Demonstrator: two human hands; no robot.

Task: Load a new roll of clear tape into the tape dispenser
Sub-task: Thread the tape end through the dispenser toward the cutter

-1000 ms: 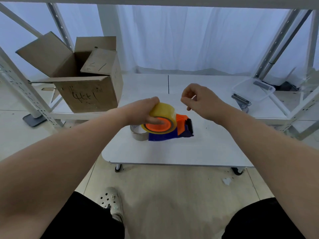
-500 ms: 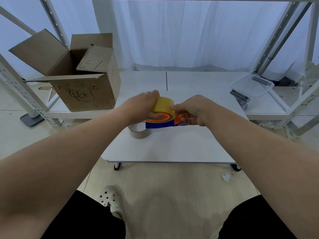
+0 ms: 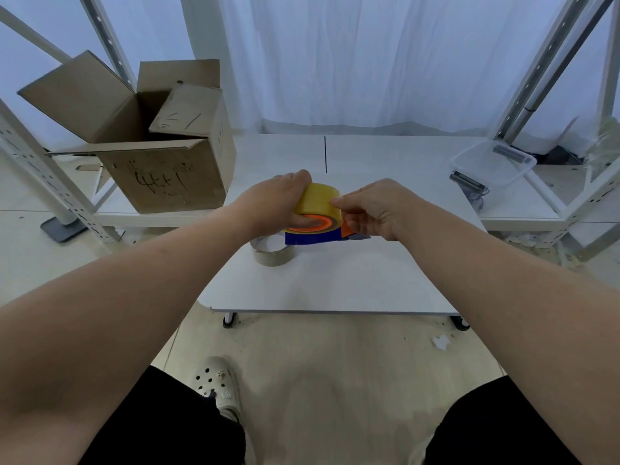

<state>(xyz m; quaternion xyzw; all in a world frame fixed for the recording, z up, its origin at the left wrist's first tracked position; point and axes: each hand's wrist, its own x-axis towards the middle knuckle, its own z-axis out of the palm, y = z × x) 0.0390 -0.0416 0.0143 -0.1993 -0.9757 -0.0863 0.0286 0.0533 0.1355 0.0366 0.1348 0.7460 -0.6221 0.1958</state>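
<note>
On white table (image 3: pixel 335 276), curtained backdrop (image 3: pixel 369 62)

White curtain (image 3: pixel 352 62) glowing across the top of frame, perforated metal shelving posts (image 3: pixel 43 176) at both edges, low white wheeled table (image 3: pixel 335 276) centre, beige floor (image 3: pixel 318 380) below

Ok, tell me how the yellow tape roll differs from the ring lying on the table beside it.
The tape roll is thick and yellowish; the ring is a thin, dull brown band. The tape roll sits on the dispenser, gripped by the left hand and touched by the right hand; the ring lies flat and untouched on the table. Both are round.
</note>
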